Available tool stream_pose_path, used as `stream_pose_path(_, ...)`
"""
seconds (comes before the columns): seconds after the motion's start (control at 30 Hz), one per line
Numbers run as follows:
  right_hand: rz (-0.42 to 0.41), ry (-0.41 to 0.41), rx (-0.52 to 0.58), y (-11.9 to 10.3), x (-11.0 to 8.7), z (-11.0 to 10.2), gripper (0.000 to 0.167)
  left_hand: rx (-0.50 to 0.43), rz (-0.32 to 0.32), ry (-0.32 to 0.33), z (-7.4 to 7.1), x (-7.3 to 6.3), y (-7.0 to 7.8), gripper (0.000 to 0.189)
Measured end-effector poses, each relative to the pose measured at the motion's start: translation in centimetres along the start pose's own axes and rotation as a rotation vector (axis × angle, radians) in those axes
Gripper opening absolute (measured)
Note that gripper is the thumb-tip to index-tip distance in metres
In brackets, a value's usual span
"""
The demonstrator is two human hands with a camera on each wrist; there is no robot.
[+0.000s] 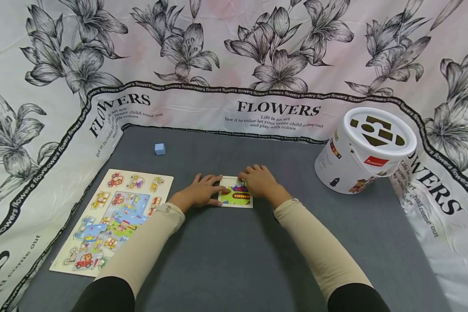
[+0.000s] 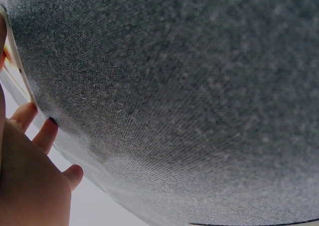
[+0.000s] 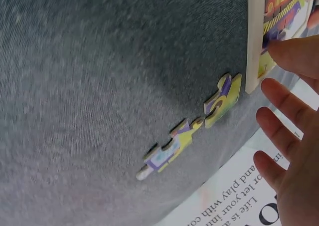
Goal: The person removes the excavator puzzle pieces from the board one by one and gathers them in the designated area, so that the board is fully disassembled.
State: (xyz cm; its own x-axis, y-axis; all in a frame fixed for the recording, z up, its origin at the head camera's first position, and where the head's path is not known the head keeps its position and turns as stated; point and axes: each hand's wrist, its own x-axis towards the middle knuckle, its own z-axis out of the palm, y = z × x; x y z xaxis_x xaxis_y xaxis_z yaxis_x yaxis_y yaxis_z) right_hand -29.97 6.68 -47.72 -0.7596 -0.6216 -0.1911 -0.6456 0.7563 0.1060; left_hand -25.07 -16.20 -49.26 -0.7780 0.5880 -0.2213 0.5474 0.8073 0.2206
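A small framed jigsaw puzzle (image 1: 235, 200) with a colorful vehicle picture lies flat on the grey table. My left hand (image 1: 198, 193) rests at its left edge, fingers spread, one fingertip on the picture. Over the upper right corner is my right hand (image 1: 259, 182). In the right wrist view, the thumb of that hand (image 3: 299, 146) presses on the picture, while the other fingers extend past the frame. Two loose jigsaw pieces, one yellow and purple (image 3: 224, 101), the other partly light blue (image 3: 169, 148), lie beside the frame; the head view does not show them.
To the left lies a large wooden puzzle board (image 1: 105, 180) with vehicle pictures and several picture pieces on top. A small blue cube (image 1: 160, 149) sits behind it. A white lidded bucket (image 1: 335, 167) with shaped holes stands at the right. Flower-printed cloth (image 1: 195, 106) borders the table.
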Motion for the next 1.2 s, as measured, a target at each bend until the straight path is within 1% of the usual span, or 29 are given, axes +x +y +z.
stream_pose_path(0.13, 0.022, 0.027, 0.055, 0.2, -0.2, 0.3, 0.028, -0.001, 0.007, 0.002, 0.2, 0.2, 0.1, 0.053)
stream_pose_path(0.23, 0.05, 0.064, 0.151, 0.5, -0.5, 0.3, 0.023, 0.0, 0.01, 0.006, 0.2, 0.3, 0.2, 0.053)
stream_pose_path(0.37, 0.087, 0.116, 0.311, 1.0, -0.8, 0.5, 0.021, 0.002, 0.017, 0.009, 0.2, 0.5, 0.3, 0.054)
stream_pose_path(0.43, 0.096, 0.137, 0.369, 1.4, -0.9, 0.7, 0.022, 0.001, 0.021, 0.007, 0.2, 0.6, 0.5, 0.054)
stream_pose_path(0.63, 0.089, 0.192, 0.444, 2.3, -1.6, 1.0, 0.018, -0.008, 0.024, -0.001, 0.3, 0.8, 0.9, 0.054)
stream_pose_path(0.77, 0.101, 0.2, 0.484, 2.7, -1.9, 1.0, 0.014, -0.019, 0.024, -0.002, 0.5, 0.9, 0.9, 0.054)
stream_pose_path(0.97, 0.146, 0.171, 0.645, 3.6, -2.7, 0.5, 0.013, -0.013, 0.01, -0.007, 0.7, 0.6, 0.8, 0.055)
stream_pose_path(1.07, 0.169, 0.179, 0.715, 4.7, -3.3, 0.0, 0.015, 0.002, -0.002, 0.005, 0.7, 0.4, 0.5, 0.055)
stream_pose_path(1.2, 0.204, 0.217, 0.766, 6.8, -4.1, 0.0, 0.019, 0.023, -0.011, 0.022, 0.6, 0.3, -0.1, 0.056)
